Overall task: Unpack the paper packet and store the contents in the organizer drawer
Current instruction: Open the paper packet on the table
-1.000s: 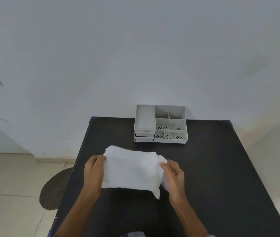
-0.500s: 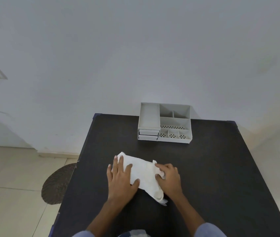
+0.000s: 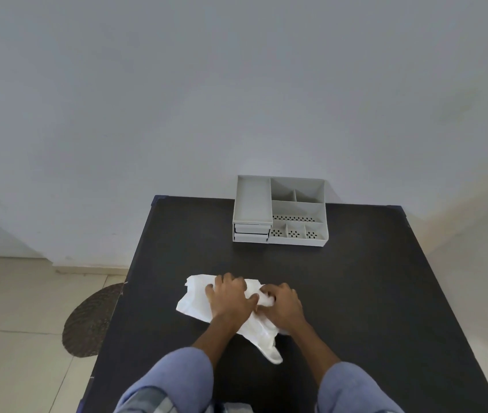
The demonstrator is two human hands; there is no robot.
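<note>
I noted the white paper packet (image 3: 195, 299) lying crumpled on the black table, one end trailing toward me. The grey organizer (image 3: 280, 211) stood well beyond it at the far edge, its two small drawers (image 3: 250, 233) apparently shut.

- paper packet (image 3: 195, 299) lies on table (image 3: 356, 293), near side, left of centre
- left hand (image 3: 231, 298) on top of packet; right hand (image 3: 283, 302) at its right end
- organizer (image 3: 280, 211) at table's far edge, behind packet, well apart
- mat (image 3: 90, 320) on floor, left of table

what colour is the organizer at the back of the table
Light grey plastic organizer, with dotted perforations in its front compartments; clearest in the head view.
</note>
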